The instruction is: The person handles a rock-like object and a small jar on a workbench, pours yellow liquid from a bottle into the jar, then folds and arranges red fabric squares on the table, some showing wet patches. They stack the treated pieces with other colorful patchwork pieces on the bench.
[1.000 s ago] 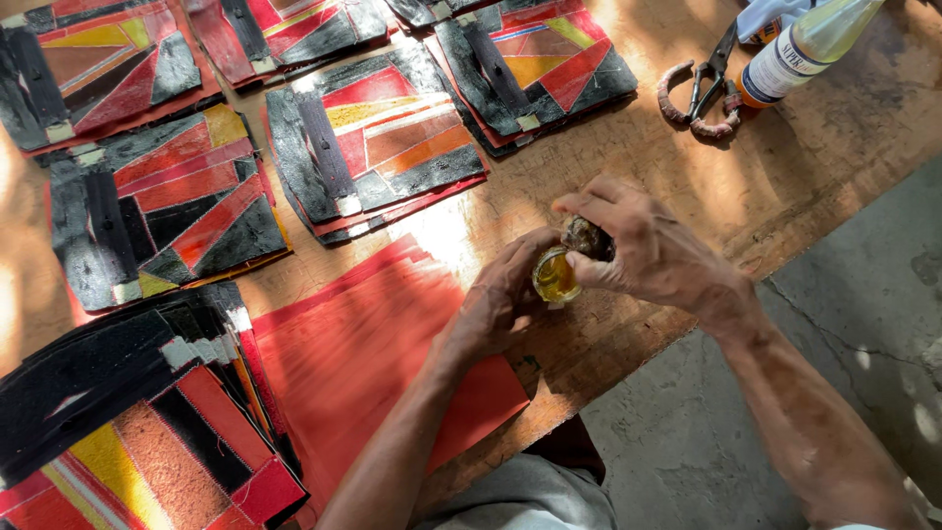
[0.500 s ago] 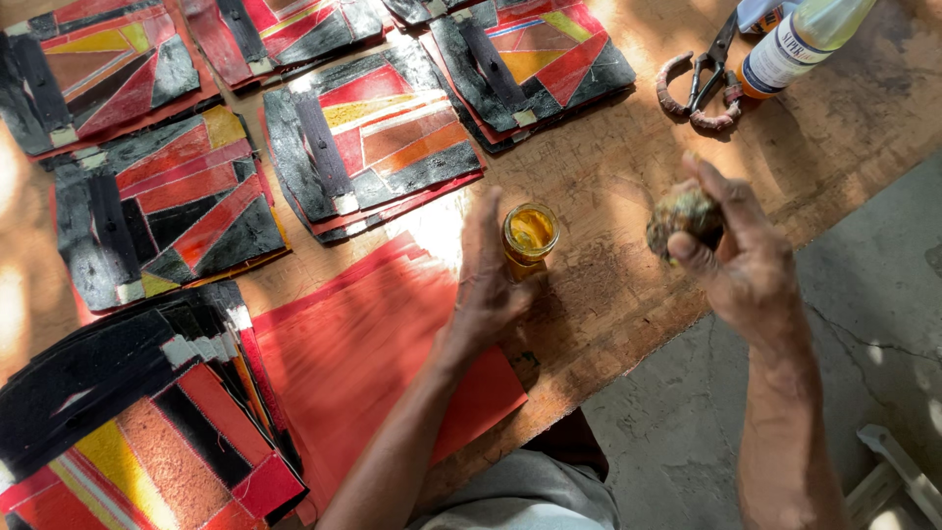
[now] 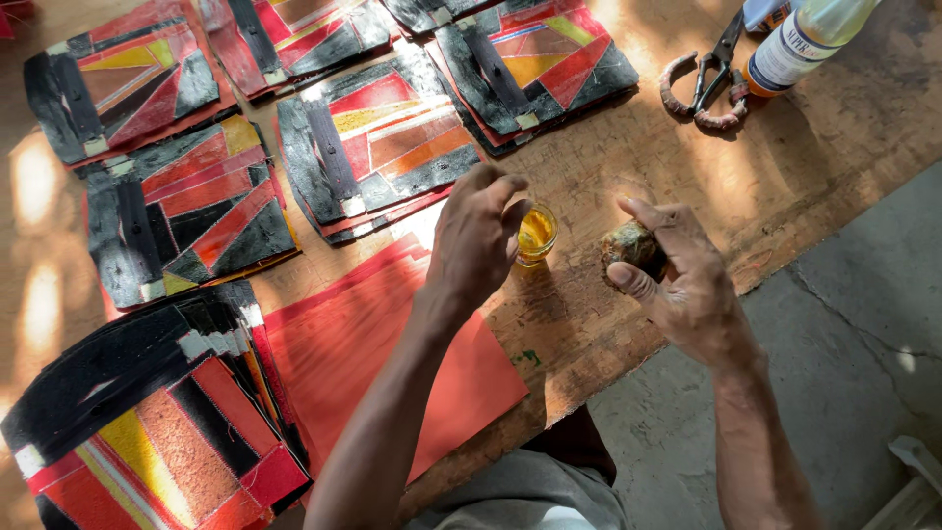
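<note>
Head view shows the small jar [image 3: 536,234] of amber liquid standing upright on the wooden table [image 3: 628,157], clasped by the left hand [image 3: 478,238]. Just right of it, apart, the right hand [image 3: 677,285] pinches the grimy lid [image 3: 631,245].

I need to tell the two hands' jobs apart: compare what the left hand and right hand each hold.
The left hand grips a small open glass jar of amber liquid standing on the wooden table; the right hand holds a dark, crusted lid up off the table. The jar is clear and bright; the lid is dull, opaque.
</note>
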Available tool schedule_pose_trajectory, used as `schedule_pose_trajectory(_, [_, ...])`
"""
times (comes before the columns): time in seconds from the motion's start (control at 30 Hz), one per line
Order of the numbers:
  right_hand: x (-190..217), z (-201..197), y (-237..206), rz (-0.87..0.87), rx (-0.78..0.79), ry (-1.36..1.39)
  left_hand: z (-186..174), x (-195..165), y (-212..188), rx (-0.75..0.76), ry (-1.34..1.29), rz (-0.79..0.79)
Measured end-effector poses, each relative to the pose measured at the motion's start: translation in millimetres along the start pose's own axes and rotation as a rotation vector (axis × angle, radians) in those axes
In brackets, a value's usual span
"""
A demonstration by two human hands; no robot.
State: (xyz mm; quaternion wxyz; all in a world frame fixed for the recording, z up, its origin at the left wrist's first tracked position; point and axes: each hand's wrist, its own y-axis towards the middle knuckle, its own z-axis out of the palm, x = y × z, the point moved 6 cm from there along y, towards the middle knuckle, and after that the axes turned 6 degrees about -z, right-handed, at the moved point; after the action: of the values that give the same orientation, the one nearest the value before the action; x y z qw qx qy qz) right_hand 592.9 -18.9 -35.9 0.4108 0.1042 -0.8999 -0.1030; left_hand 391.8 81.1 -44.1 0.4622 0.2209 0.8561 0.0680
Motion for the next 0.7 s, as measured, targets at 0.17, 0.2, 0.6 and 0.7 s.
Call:
schedule_pose_trajectory(0.17, [4.6,14.6,10.2,-0.131,0.031,-0.111,9.9,6.6,16.1,0.123,0.003,-0.066])
schedule_pose_trajectory(0.2, [-0.4,19.8,12.0,-0.081,0.050,-0.078,11.2,6.7,17.4,0.125,-0.019,-0.061])
schedule_pose_trajectory(0.6, [-19.7,52.8,17.4,0.083,0.064,0.219,23.0,37.2,20.6,0.117,0.008,-0.288])
schedule_pose_trajectory(0.7, [-22.6,54.2,17.9,0.081,0.056,0.267,20.3,38.7,22.5,0.121,0.005,-0.355])
